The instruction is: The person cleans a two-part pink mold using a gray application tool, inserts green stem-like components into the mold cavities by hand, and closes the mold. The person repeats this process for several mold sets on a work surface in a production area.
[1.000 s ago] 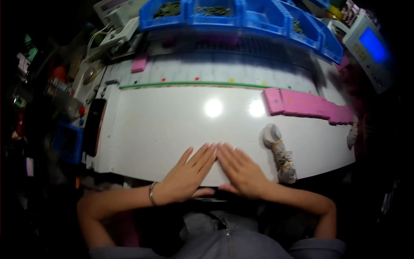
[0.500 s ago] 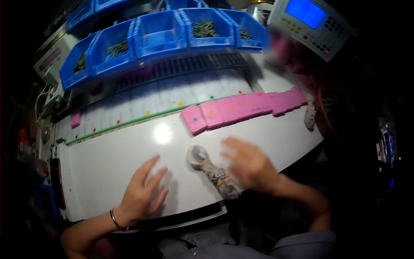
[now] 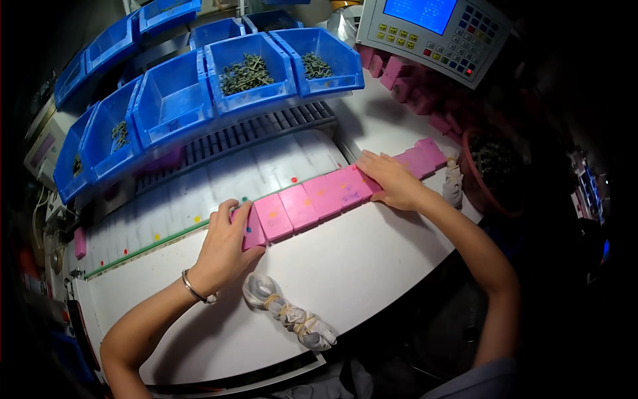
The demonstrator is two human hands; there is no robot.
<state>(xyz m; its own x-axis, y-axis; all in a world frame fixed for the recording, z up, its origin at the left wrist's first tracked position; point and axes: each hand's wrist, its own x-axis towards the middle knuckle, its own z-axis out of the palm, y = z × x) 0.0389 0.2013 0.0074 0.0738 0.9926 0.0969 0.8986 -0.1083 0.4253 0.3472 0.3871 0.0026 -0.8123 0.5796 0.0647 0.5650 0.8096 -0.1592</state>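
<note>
A row of flat pink blocks, set edge to edge, lies slantwise along the green-edged strip on the white table. My left hand closes round the block at the row's left end, with the thumb on the near side and the fingers on the far side. Farther right, my right hand spans the row, its fingers over the top and its thumb at the near edge. In front of my left hand rests a grey-white bundle tied with rubber bands; neither hand touches it.
Blue bins, some holding small dark metal parts, stand behind a roller track. A control box with a blue screen is at the back right. Beside a second tied bundle stands a reddish tub of dark parts.
Both hands have moved forward from above the table, beside the tied bundle, onto the row of pink blocks. The whole view has shifted as well.
</note>
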